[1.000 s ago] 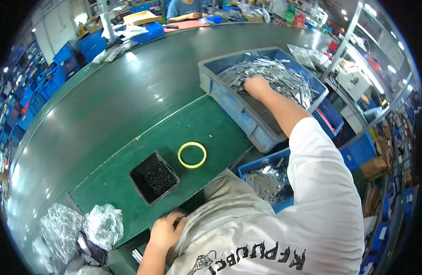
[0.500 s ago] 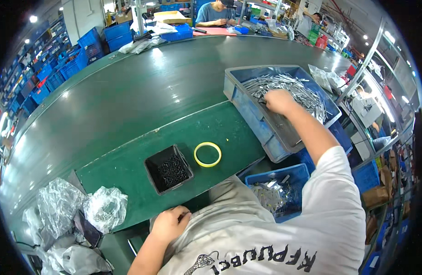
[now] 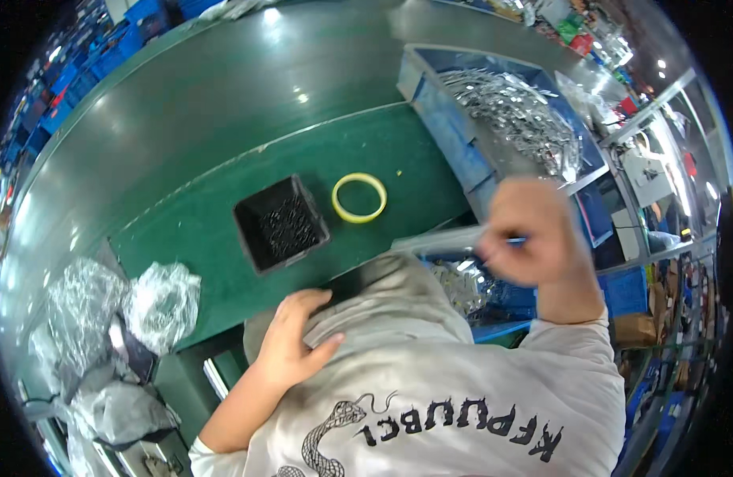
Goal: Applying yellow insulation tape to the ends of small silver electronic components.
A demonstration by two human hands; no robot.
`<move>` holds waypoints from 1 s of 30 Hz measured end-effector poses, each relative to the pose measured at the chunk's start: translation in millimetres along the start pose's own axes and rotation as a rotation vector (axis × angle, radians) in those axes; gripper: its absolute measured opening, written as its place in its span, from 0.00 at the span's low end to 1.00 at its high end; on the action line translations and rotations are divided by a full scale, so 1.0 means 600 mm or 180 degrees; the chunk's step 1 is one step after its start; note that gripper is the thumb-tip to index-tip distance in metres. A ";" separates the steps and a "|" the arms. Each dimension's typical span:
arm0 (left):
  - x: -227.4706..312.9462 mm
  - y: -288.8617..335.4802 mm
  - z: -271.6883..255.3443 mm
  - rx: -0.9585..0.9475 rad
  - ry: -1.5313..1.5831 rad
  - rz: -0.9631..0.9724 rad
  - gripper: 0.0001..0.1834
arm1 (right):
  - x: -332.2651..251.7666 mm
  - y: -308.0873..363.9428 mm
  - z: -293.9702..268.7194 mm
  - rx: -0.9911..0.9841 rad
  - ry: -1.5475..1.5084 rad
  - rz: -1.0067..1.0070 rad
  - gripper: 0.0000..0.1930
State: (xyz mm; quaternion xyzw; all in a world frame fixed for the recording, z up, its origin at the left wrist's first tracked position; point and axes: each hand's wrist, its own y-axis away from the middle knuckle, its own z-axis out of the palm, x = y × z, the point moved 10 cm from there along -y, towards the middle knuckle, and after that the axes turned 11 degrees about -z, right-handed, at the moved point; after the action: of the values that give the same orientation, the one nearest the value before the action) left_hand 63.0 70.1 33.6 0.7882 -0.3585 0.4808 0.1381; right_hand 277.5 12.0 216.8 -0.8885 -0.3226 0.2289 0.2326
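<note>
My right hand is raised in front of the large blue bin, smeared by motion, with its fingers curled closed. It pinches one end of a long silvery metal strip, which reaches left over my lap and is blurred too. The bin holds a heap of similar metal strips. At my lap, my left hand lies open against my clothes, thumb apart from the fingers, holding nothing. Nearest to it on the green table is a black tray of small black parts. A yellow ring lies right of that tray.
A lower blue crate with shiny pieces stands below the table edge, under my right hand. Crumpled clear plastic bags sit at the table's left end. Behind the table runs a wide, smooth green surface. Metal racking rises at the right.
My right hand has come out of the bin toward me with a metal strip. My left hand's fingers have spread from a curl. The view has tipped downward.
</note>
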 end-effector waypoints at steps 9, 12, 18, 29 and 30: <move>-0.024 0.028 0.053 -0.0596 0.0760 -0.0632 0.10 | 0.037 0.002 0.304 0.0047 -0.2179 0.0592 0.06; -0.067 0.035 0.046 -0.0386 0.1558 -0.1566 0.09 | 0.190 0.044 0.300 0.0668 -0.0947 0.1871 0.07; -0.111 0.036 0.051 -0.0205 0.2587 -0.1764 0.10 | 0.209 0.065 0.349 -0.0288 0.0497 0.1355 0.07; -0.128 0.031 0.012 0.0258 0.2914 -0.2068 0.07 | 0.032 0.085 0.276 0.0171 -0.0976 0.0078 0.07; -0.125 0.031 0.008 0.0335 0.2802 -0.1998 0.08 | 0.018 0.084 0.275 0.0157 -0.1209 -0.0056 0.07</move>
State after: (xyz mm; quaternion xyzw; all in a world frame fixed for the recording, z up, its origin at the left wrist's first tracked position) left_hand 32.3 86.5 -35.4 0.5874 0.0103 0.7184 0.3724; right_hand 216.8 28.9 56.1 -0.8205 -0.3627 0.3983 0.1913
